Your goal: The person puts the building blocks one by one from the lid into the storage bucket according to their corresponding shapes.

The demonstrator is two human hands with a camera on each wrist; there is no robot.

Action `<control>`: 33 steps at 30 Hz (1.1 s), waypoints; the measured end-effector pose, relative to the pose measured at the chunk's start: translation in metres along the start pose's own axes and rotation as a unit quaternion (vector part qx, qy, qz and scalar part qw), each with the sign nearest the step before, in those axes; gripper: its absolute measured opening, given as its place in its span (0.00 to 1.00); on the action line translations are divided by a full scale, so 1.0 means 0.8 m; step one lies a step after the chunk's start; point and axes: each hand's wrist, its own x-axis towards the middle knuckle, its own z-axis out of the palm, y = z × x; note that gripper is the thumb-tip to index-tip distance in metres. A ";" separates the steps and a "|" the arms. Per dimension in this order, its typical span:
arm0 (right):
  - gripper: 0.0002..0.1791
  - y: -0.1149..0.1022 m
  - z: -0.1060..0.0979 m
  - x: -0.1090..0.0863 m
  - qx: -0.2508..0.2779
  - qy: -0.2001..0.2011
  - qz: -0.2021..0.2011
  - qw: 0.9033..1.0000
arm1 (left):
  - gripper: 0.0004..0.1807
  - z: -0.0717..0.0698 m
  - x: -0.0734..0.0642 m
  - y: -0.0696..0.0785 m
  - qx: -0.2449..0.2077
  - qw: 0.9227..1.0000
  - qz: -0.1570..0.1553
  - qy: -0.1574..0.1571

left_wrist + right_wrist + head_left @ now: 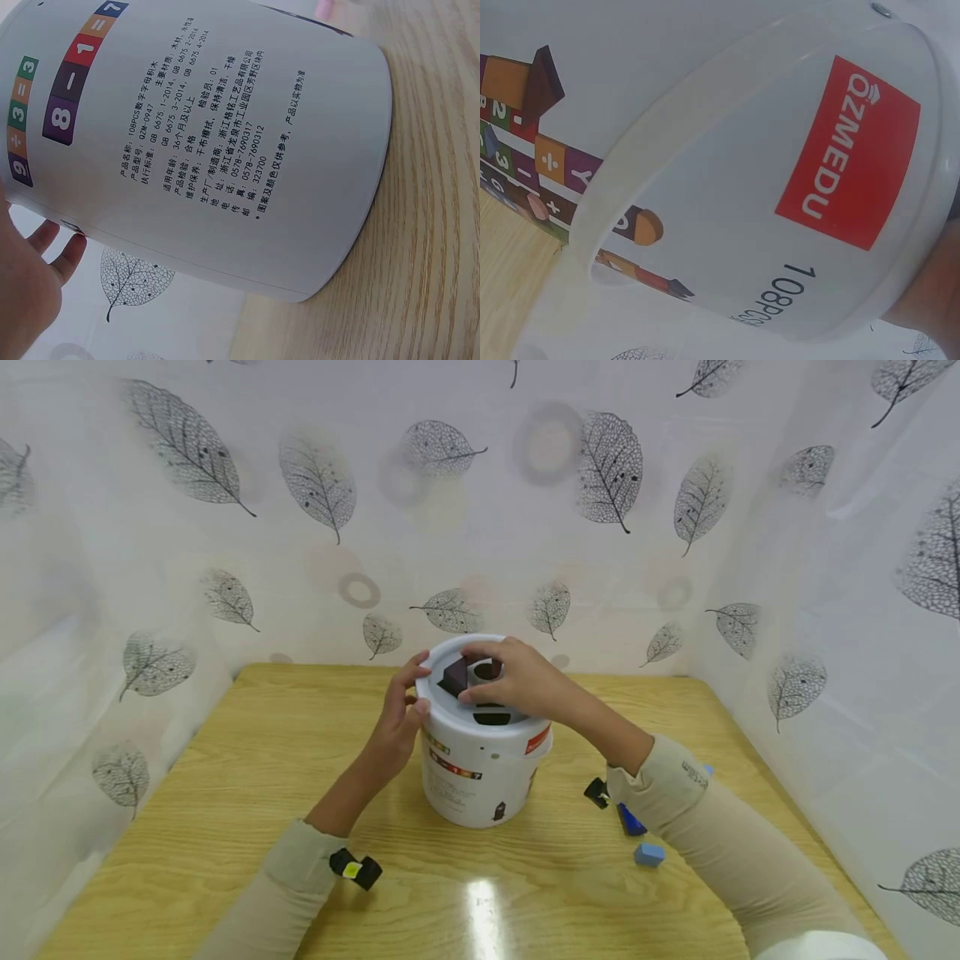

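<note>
White bucket stands upright on wooden tabletop, white lid on. Right hand pinches dark triangular block between thumb and fingers, at left part of lid; cannot tell if block touches lid. Left hand holds lid's left rim, fingers bent, thumb apart. On right, beside right sleeve: dark blue block, light blue block nearer.

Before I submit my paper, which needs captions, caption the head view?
The left hand grips a white bucket while the right hand pinches a dark block at its holed lid.
</note>
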 end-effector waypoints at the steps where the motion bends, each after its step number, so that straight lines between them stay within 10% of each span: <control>1: 0.32 0.000 0.000 0.000 0.000 -0.001 -0.004 1.000 | 0.23 0.000 0.000 0.000 0.000 1.000 0.000 0.000; 22: 0.34 0.003 -0.006 -0.010 -0.040 0.009 0.005 0.999 | 0.24 0.001 0.000 -0.001 -0.002 1.000 -0.005 0.000; 33: 0.35 0.044 -0.044 -0.062 0.033 0.099 0.068 0.992 | 0.24 0.001 0.000 -0.003 0.001 1.000 -0.008 0.009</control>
